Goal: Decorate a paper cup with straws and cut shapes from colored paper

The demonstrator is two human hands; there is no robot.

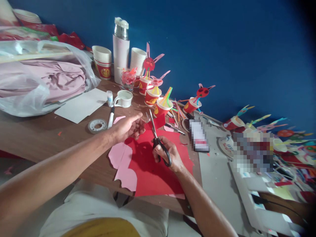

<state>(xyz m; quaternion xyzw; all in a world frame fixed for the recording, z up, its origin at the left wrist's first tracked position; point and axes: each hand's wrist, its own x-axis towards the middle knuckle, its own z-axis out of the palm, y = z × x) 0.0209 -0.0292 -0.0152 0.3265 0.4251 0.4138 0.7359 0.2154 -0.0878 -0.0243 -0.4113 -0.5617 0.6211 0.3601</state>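
My right hand point(168, 153) grips the black handles of a pair of scissors point(153, 126), its blades pointing up and slightly apart. A small red paper piece point(160, 121) lies across the blades. My left hand point(130, 126), palm turned up and fingers curled, meets the left edge of that piece with its fingertips. Beneath both hands a large red paper sheet point(160, 177) is spread on the table, with shadows falling on it. Pink paper cutouts point(125, 164) lie along its left side.
Behind my hands stand a paper cup with straws point(163, 107), cups with rabbit figures point(152, 95), a white mug point(123, 98) and a tall flask point(120, 52). A tape roll point(90, 126) and marker point(111, 118) lie left; a phone point(198, 135) lies right. A plastic bag point(44, 82) fills the far left.
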